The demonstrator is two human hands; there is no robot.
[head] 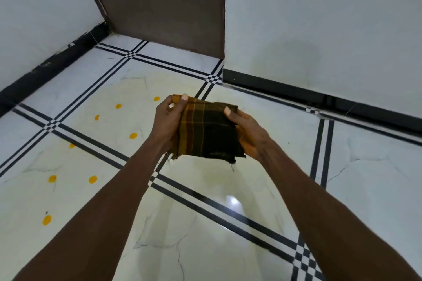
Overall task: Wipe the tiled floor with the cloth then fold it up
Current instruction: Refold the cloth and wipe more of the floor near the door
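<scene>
A dark checked cloth (206,132) with brown and yellow stripes is folded into a small thick square, held in the air above the floor. My left hand (167,121) grips its left edge, thumb on top near the far corner. My right hand (247,131) grips its right edge, thumb pressed on the top face. Below lies the glossy white tiled floor (205,223) with black double lines. Several orange spots (133,136) dot the tiles to the left of the cloth.
A brown door (164,4) stands open at the back, between white walls with black skirting (319,98). A bright light reflection (233,201) shines on the tile below my hands.
</scene>
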